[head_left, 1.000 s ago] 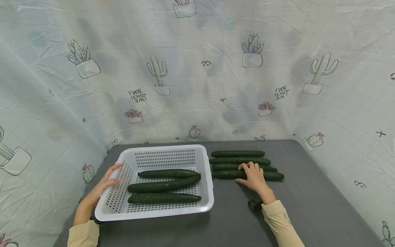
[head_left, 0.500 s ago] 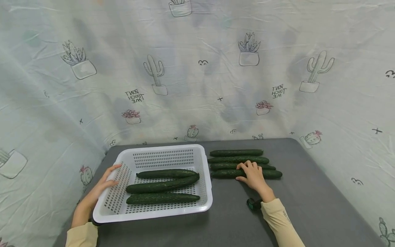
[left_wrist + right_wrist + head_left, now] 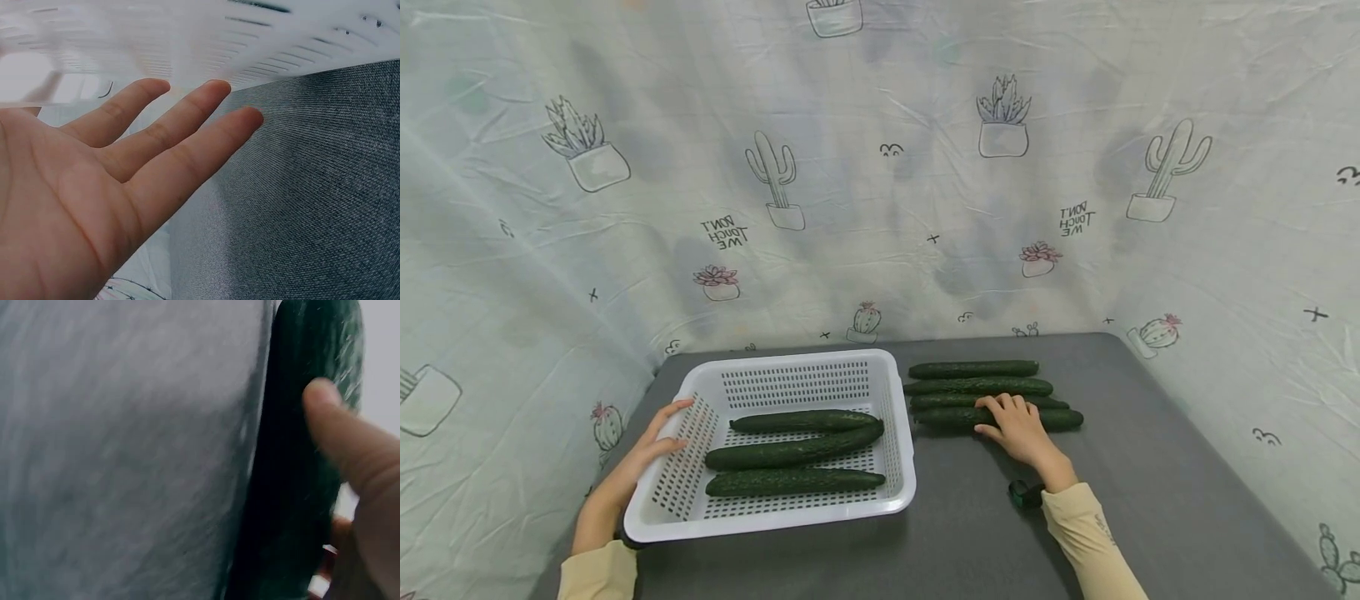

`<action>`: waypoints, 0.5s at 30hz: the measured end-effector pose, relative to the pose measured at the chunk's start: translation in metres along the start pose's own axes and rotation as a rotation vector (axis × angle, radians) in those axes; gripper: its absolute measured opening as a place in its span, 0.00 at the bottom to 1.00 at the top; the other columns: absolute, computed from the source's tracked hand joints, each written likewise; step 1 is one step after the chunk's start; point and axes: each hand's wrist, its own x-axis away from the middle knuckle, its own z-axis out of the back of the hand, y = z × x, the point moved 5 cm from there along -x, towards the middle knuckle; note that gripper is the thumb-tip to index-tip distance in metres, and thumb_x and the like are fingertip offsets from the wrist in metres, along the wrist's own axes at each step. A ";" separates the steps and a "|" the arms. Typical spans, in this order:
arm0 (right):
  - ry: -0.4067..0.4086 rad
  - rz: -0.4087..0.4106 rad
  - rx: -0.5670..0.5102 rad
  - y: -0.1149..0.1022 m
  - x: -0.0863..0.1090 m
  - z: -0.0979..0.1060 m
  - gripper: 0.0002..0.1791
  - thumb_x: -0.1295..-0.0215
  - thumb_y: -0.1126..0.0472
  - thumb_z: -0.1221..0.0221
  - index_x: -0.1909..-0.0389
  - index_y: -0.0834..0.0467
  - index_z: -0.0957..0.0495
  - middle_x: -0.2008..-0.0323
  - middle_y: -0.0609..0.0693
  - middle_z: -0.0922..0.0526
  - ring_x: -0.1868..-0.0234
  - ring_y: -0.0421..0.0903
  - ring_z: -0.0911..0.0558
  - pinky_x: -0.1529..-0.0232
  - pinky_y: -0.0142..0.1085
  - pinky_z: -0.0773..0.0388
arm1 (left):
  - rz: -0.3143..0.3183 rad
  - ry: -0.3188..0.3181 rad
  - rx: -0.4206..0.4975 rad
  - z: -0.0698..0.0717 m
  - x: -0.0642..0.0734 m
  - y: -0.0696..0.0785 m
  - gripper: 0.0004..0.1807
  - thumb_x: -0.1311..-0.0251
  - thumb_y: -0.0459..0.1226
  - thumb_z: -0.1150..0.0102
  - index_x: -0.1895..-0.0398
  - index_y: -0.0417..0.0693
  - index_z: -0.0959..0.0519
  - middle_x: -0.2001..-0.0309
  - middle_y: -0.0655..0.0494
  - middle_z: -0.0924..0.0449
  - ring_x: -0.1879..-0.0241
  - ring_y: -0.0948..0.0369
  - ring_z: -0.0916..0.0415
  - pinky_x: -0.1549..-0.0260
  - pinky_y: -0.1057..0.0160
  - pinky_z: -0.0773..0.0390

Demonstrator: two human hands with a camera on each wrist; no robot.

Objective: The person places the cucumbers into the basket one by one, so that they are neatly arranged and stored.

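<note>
At the left wall of a white slotted plastic basket (image 3: pixel 786 523), my left hand (image 3: pixel 638 460) holds the rim, with thumb and a finger over the edge. Three more fingers stretch along the outside in the left wrist view. Three dark green cucumbers (image 3: pixel 797 481) lie inside the basket. Right of it, my right hand (image 3: pixel 1018 429) grips the nearest cucumber (image 3: pixel 947 418) of a row from above, fingers over its far side. Its thumb (image 3: pixel 350 434) presses the near side in the right wrist view. Whether that cucumber touches the table cannot be told.
Behind the gripped cucumber lie three others, the farthest cucumber (image 3: pixel 973 369) near the table's back edge. The dark grey table (image 3: pixel 955 533) extends in front and to the right. A printed cloth (image 3: pixel 880 183) hangs around the back and sides.
The view has shifted slightly. My right hand keeps its grip, and the nearest cucumber overlaps the one behind a little more. My left hand and the basket stay in place.
</note>
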 end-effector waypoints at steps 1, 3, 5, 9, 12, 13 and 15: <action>-0.004 0.004 -0.017 0.001 0.000 -0.001 0.21 0.40 0.51 0.40 0.47 0.51 0.28 0.58 0.54 0.29 0.58 0.54 0.32 0.52 0.56 0.38 | 0.000 -0.001 -0.001 0.000 0.000 0.000 0.34 0.32 0.36 0.61 0.28 0.60 0.61 0.33 0.38 0.66 0.42 0.36 0.48 0.62 0.47 0.27; -0.012 0.014 -0.049 0.003 0.000 -0.003 0.21 0.39 0.51 0.42 0.46 0.51 0.30 0.58 0.54 0.31 0.60 0.51 0.34 0.52 0.55 0.39 | 0.001 -0.003 0.004 0.000 0.001 0.000 0.34 0.32 0.36 0.61 0.28 0.60 0.61 0.33 0.37 0.67 0.42 0.35 0.50 0.62 0.47 0.27; -0.017 0.019 -0.065 0.005 0.000 -0.005 0.21 0.38 0.51 0.43 0.44 0.51 0.31 0.59 0.53 0.32 0.62 0.49 0.36 0.53 0.53 0.39 | 0.001 -0.005 0.003 0.000 0.001 0.000 0.34 0.32 0.36 0.62 0.28 0.60 0.62 0.33 0.38 0.67 0.41 0.36 0.50 0.61 0.47 0.28; -0.015 0.018 -0.065 0.007 -0.002 -0.006 0.22 0.36 0.50 0.45 0.42 0.50 0.33 0.57 0.53 0.33 0.63 0.47 0.38 0.59 0.46 0.40 | -0.005 -0.004 -0.013 0.000 0.001 0.001 0.34 0.32 0.36 0.61 0.28 0.58 0.61 0.32 0.38 0.67 0.44 0.52 0.42 0.61 0.47 0.28; -0.017 0.014 -0.061 0.006 -0.002 -0.006 0.22 0.36 0.50 0.45 0.42 0.50 0.33 0.57 0.53 0.33 0.63 0.47 0.38 0.61 0.43 0.42 | -0.007 -0.004 -0.019 0.000 0.000 0.001 0.34 0.32 0.36 0.61 0.28 0.58 0.61 0.32 0.38 0.66 0.45 0.57 0.41 0.61 0.47 0.28; -0.019 0.011 -0.064 0.006 -0.002 -0.006 0.23 0.36 0.50 0.45 0.42 0.50 0.33 0.57 0.53 0.32 0.63 0.47 0.38 0.61 0.43 0.43 | -0.009 -0.005 -0.018 0.000 0.000 0.001 0.34 0.32 0.36 0.61 0.28 0.58 0.61 0.33 0.38 0.67 0.44 0.54 0.42 0.61 0.47 0.28; -0.024 0.005 -0.075 0.005 -0.002 -0.005 0.23 0.35 0.49 0.46 0.41 0.51 0.33 0.56 0.53 0.32 0.62 0.48 0.37 0.62 0.42 0.43 | -0.007 -0.004 -0.013 0.000 0.000 0.002 0.34 0.32 0.35 0.61 0.28 0.58 0.61 0.32 0.38 0.67 0.42 0.46 0.45 0.61 0.47 0.28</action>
